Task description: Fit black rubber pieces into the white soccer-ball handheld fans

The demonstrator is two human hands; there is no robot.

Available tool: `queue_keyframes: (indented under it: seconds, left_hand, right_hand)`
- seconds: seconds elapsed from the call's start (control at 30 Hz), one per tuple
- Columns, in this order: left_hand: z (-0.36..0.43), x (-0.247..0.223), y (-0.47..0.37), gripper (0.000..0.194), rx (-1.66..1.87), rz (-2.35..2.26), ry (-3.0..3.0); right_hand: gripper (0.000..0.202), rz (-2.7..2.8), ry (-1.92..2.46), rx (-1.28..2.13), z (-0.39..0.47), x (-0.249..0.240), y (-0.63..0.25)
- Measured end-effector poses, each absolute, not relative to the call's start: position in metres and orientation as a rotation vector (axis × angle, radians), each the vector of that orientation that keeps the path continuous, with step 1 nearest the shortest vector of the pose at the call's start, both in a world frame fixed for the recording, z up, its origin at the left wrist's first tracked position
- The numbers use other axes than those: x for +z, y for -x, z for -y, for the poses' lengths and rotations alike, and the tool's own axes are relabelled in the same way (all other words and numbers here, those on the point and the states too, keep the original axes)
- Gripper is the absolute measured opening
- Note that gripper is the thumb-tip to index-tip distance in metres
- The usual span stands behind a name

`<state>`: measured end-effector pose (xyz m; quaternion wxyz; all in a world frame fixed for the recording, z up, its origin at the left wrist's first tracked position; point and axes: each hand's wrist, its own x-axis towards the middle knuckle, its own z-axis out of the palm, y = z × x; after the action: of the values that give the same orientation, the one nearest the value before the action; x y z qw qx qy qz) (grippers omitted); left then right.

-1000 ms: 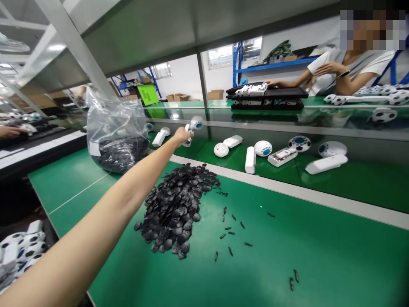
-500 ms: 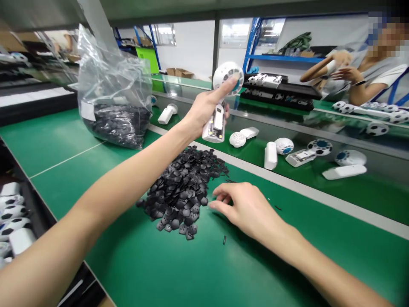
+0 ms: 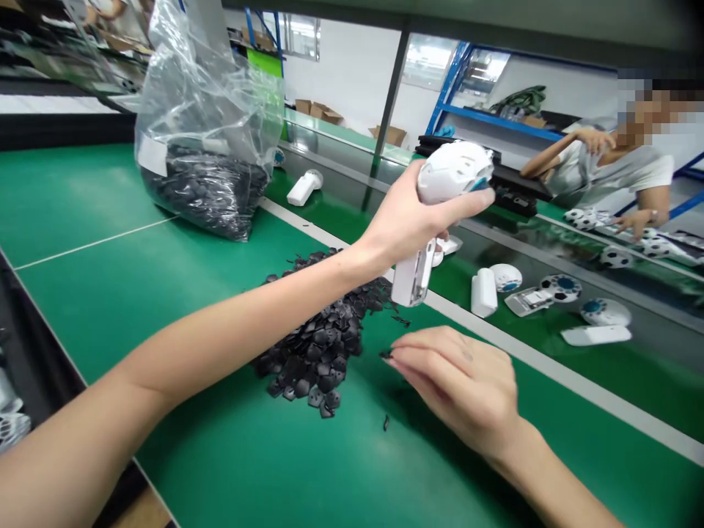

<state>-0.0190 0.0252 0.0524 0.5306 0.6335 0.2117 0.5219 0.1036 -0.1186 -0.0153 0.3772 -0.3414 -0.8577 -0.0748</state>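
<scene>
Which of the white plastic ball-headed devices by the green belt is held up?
The white device held in the air by the person's left hand; the others lie on the belt.

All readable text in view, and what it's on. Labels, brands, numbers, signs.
None legible.
White label on the plastic bag: no writing can be made out.
White device in the left hand: no lettering visible.
Cardboard boxes at the back: too small and blurred to tell.

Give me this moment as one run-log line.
left grip: holding white unit | right grip: pinching small black piece | black-piece pile: on green table | clear bag: beyond pile
</scene>
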Motion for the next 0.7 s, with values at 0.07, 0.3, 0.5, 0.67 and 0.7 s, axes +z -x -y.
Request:
queue_keyframes:
  seconds: [0.07, 0.3, 0.5, 0.67, 0.7]
  left_hand:
    - [-0.023, 0.048, 0.016, 0.054, 1.213, -0.538, -1.43]
    - [-0.007, 0.02, 0.002, 0.05, 1.045, -0.562, -1.268]
    - [-0.001, 0.009, 0.0, 0.047, 1.021, -0.667, -1.328]
    - [0.0, 0.013, 0.003, 0.036, 1.018, -0.629, -1.464]
    - [0.0, 0.013, 0.003, 0.036, 1.021, -0.622, -1.471]
  right_hand:
    - [0.016, 2.205, 0.722, -0.439, 0.127, -0.008, -0.115]
    - [0.022, 2.184, 0.656, -0.615, 0.132, 0.007, -0.133]
    - [0.022, 1.856, 0.92, -0.189, 0.118, 0.02, -0.141]
    - [0.013, 1.41, 0.994, 0.182, 0.107, 0.024, -0.141]
    - [0.009, 1.336, 1.011, 0.262, 0.106, 0.024, -0.141]
